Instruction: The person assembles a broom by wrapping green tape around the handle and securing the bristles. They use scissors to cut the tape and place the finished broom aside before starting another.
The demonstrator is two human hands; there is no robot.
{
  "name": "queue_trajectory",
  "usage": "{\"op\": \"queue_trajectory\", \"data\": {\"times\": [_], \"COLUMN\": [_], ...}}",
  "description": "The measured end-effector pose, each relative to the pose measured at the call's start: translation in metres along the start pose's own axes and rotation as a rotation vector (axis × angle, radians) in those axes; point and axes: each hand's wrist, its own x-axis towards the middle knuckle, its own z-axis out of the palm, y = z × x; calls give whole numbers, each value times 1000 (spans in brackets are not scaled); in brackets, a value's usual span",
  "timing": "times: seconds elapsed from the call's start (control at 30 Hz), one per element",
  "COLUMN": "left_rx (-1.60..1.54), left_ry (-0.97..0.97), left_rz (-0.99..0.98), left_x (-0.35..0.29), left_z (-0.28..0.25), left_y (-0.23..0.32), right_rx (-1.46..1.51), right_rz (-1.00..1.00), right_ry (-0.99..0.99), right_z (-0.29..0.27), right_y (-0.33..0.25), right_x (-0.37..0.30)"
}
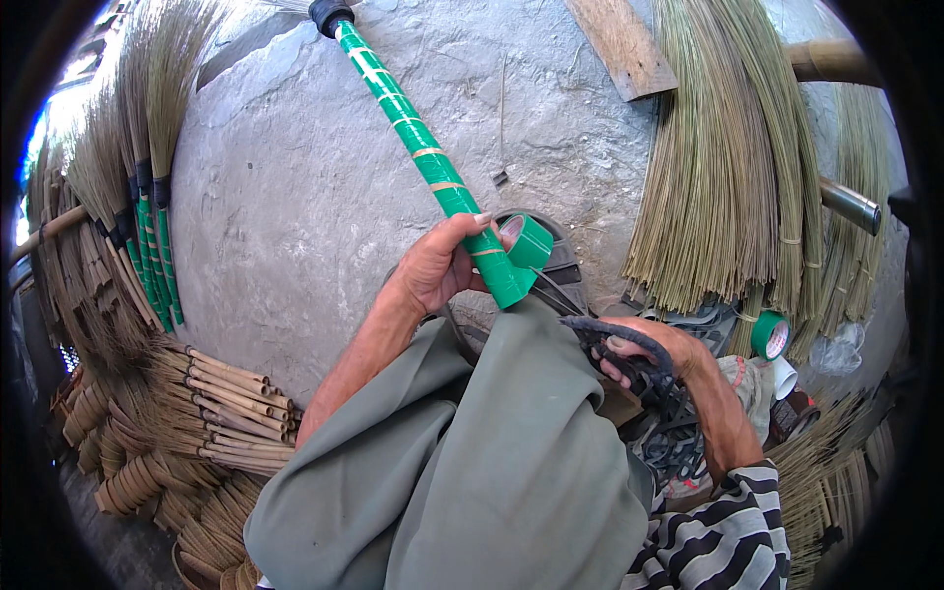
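Observation:
My left hand (438, 261) grips a broom handle (428, 157) near its lower end, thumb on top and fingers partly hidden behind. Green tape is wound round the handle, with pale bands showing between turns. At the far end a black binding (331, 16) joins it to bristles mostly out of view. Beside the lower end, a roll of green tape (532, 242) touches or sits close behind the handle. To the right, my right hand (669, 344) curls its fingers around a dark rubber-like strip (629, 329), above a pile of black strips (678, 428).
Finished-looking brooms (157, 177) with green handles lean at the left, above a stack of cane-handled brooms (241, 408). Long grass bundles (708, 177) lie at the right, near a wooden board (624, 49). Another green tape roll (770, 335) stands by a clear plastic bag (838, 351).

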Motion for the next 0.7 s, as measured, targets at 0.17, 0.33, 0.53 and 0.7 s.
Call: {"op": "queue_trajectory", "data": {"times": [0.17,0.33,0.53,0.7], "left_rx": [11,-10,-20,-15], "left_ry": [14,39,23,31], "left_rz": [-3,7,23,40], "left_x": [0,-4,-5,-5], "left_z": [2,3,1,-1], "left_y": [1,1,2,1], "right_rx": [-20,5,-56,-442], "right_rz": [-151,-114,-99,86], "right_ry": [-120,-85,158,600], "right_z": [-2,2,6,-4], "right_y": [1,-1,22,76], "right_x": [16,20,-18,-70]}}
